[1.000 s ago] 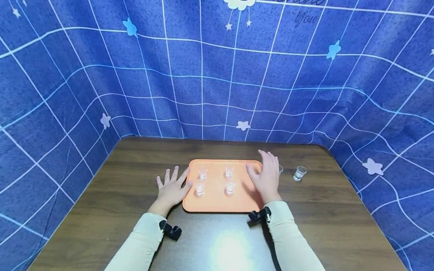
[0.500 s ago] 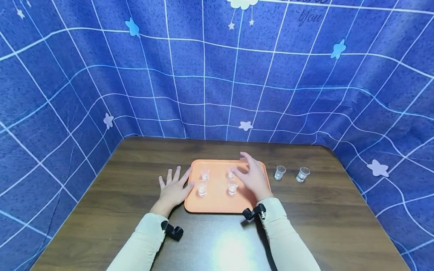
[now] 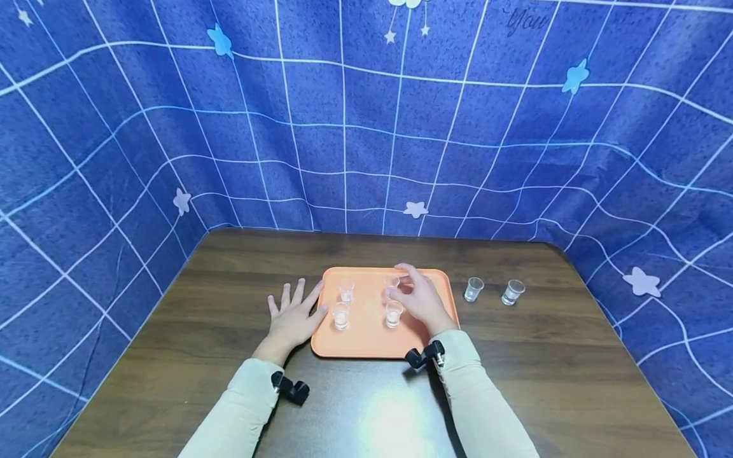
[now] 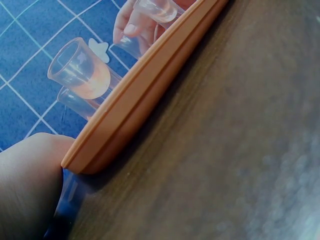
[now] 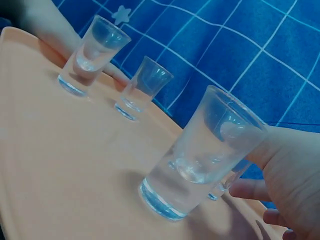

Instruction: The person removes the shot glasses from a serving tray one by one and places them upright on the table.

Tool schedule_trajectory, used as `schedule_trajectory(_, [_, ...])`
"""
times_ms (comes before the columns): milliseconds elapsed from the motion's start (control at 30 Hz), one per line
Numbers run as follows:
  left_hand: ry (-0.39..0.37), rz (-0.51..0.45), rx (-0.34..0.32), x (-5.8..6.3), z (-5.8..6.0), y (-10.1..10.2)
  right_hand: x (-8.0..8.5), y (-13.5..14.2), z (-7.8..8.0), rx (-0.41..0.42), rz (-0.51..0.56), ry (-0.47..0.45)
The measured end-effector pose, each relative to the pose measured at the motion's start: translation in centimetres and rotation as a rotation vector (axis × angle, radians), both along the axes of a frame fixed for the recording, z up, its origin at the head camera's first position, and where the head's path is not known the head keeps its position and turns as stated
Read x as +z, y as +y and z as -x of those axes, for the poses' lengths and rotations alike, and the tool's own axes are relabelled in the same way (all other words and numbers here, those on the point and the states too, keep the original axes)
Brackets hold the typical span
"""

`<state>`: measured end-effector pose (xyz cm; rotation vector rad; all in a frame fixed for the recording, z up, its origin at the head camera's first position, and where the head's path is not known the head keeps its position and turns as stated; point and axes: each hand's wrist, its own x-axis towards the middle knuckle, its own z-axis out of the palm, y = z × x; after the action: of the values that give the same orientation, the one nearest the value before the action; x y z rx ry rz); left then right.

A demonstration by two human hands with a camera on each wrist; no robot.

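An orange tray [image 3: 366,343] holds several small clear shot glasses in two rows. My right hand [image 3: 422,299] reaches over its right side, with thumb and fingers around the back-right shot glass [image 3: 392,282]. In the right wrist view that glass is partly hidden behind the front-right shot glass [image 5: 200,155], with my right fingers [image 5: 250,189] beside it. My left hand [image 3: 291,326] lies spread on the table, its thumb at the tray's left rim. Nearest to it are the front-left shot glass [image 3: 340,316] and the back-left shot glass [image 3: 346,291].
Two more shot glasses stand on the wooden table [image 3: 229,292] right of the tray, one nearer [image 3: 473,289] and one farther out [image 3: 513,292]. A blue curtain [image 3: 366,127] with a white grid hangs behind the table and along both sides.
My right hand has moved left from the tray's right edge to the back-right shot glass, and its fingers have closed in around it. My left hand has stayed in place.
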<state>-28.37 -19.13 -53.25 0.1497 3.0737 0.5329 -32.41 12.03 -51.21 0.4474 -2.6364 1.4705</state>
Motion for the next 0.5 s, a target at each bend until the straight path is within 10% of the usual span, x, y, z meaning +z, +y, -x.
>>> schedule_trajectory(500, [-0.009, 0.009, 0.003, 0.04, 0.08, 0.09, -0.06, -0.19, -0.17, -0.057, -0.223, 0.213])
